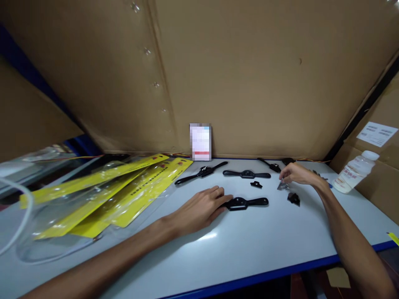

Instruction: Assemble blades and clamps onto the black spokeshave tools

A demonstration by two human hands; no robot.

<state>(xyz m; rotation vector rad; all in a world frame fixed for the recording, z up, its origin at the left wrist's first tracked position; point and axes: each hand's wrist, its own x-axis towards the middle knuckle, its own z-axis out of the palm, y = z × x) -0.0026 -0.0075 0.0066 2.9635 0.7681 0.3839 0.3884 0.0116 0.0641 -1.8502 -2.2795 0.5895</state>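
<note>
My left hand (209,204) is closed on the left handle of a black spokeshave body (238,203), which lies on the table with its slot facing me. Farther right, my right hand (293,173) pinches a small shiny metal blade (281,186) just above the tabletop. A black clamp piece with a plate (293,199) lies below that hand. Another small black clamp piece (256,184) is between my hands. Behind it is a second spokeshave body (247,174), and to its left a spokeshave with a bright screw (202,172).
Yellow cards in clear plastic packaging (146,195) spread across the left of the table (249,253). A phone-like screen (200,142) leans on the cardboard wall at the back. A white plastic bottle (355,172) stands at the right. Another black handle (268,164) lies behind my right hand.
</note>
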